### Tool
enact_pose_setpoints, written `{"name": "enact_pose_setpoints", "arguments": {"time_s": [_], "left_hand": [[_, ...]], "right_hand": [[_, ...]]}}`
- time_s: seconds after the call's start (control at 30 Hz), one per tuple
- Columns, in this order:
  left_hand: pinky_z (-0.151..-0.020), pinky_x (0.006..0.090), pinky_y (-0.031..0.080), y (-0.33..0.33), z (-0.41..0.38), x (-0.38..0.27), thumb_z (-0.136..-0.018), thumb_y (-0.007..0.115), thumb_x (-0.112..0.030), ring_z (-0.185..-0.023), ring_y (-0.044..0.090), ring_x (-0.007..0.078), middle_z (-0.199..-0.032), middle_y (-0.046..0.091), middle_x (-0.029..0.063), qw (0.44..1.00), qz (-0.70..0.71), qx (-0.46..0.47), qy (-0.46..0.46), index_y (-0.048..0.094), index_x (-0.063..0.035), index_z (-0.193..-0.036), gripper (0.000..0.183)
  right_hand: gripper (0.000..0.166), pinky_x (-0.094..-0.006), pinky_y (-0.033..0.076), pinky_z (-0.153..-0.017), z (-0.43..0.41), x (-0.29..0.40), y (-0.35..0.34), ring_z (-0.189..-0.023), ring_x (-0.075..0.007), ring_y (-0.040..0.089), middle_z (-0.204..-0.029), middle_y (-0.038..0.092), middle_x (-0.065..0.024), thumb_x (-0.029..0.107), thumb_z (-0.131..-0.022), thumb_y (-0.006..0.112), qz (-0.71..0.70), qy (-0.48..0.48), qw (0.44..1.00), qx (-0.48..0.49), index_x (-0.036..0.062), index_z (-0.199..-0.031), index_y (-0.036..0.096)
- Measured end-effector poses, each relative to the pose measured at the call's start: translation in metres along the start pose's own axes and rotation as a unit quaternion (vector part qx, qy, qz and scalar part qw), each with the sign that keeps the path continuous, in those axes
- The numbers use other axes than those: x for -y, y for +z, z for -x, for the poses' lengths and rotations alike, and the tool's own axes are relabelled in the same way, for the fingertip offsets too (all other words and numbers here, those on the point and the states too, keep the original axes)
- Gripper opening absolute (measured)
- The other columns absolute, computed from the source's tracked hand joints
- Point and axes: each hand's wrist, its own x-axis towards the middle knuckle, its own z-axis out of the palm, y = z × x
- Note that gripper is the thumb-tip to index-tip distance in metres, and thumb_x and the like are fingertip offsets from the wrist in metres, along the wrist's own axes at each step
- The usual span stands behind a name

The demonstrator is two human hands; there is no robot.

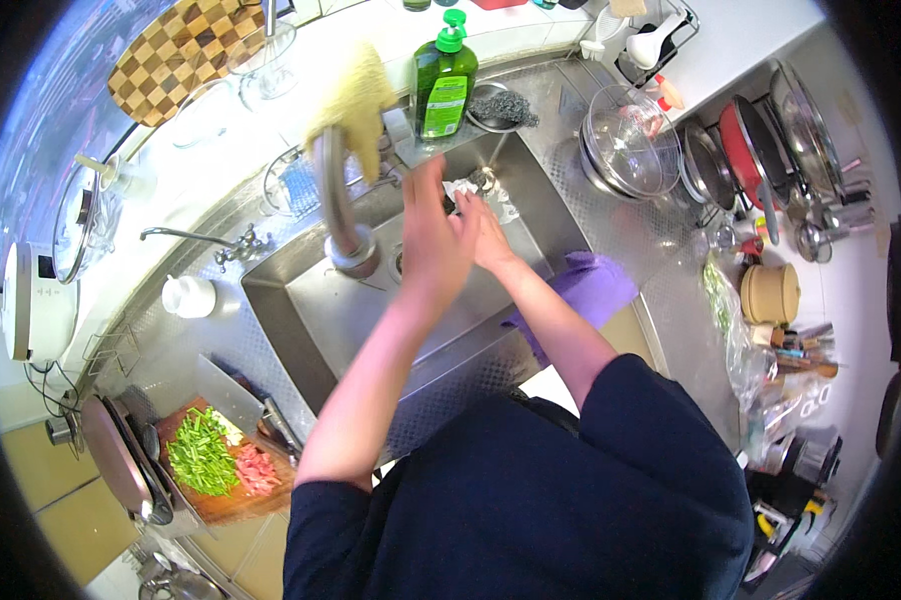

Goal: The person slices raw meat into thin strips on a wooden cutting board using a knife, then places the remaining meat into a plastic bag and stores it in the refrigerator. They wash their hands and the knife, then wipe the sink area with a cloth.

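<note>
My left hand (pixel 437 236) is raised over the steel sink (pixel 323 300), blurred, its fingers pointing away from me and its thumb apart. Nothing shows in it. Just beyond and to the right is my right hand (pixel 488 231), partly covered by the left one. Its fingertips are close to a crumpled white thing (pixel 507 206) in the far right corner of the sink. Whether they touch it or hold anything, I cannot tell. Left of my hands rises the curved faucet (pixel 334 187), with a yellow cloth (pixel 353 90) draped over its top.
A green pump bottle (pixel 443 90) and a dish with a steel scourer (pixel 504 109) stand behind the sink. A purple cloth (pixel 585 289) hangs over its right edge. At lower left, a knife (pixel 229 390) lies by a cutting board (pixel 225 510) with chopped greens (pixel 199 454) and meat (pixel 257 472).
</note>
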Motion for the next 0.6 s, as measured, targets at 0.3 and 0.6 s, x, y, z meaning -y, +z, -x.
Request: {"name": "enact_pose_setpoints", "arguments": {"time_s": [0.3, 0.6], "left_hand": [[-0.1, 0.04, 0.043, 0.085, -0.2, 0.087, -0.055, 0.09, -0.029, -0.117, 0.05, 0.0336, -0.125, 0.05, 0.0211, 0.988, -0.145, -0.02, -0.047, 0.044, 0.0026, -0.13, 0.093], [-0.093, 0.0376, 0.047, 0.062, -0.212, 0.106, -0.049, 0.09, -0.024, -0.106, 0.057, 0.0315, -0.112, 0.058, 0.0167, 0.984, -0.142, 0.111, -0.009, 0.048, -0.0042, -0.121, 0.085]], "right_hand": [[0.05, -0.0435, 0.038, -0.102, -0.002, -0.048, -0.058, -0.12, -0.0401, 0.046, -0.131, 0.047, -0.0243, 0.015, -0.087, 0.059, -0.106, -0.076, 0.991, -0.021, -0.0057, -0.13, 0.045], [0.049, -0.0442, 0.037, -0.102, -0.025, -0.069, -0.061, -0.12, -0.0409, 0.045, -0.13, 0.046, -0.025, 0.015, -0.087, 0.058, -0.141, -0.082, 0.986, 0.01, -0.0059, -0.129, 0.044]]}}
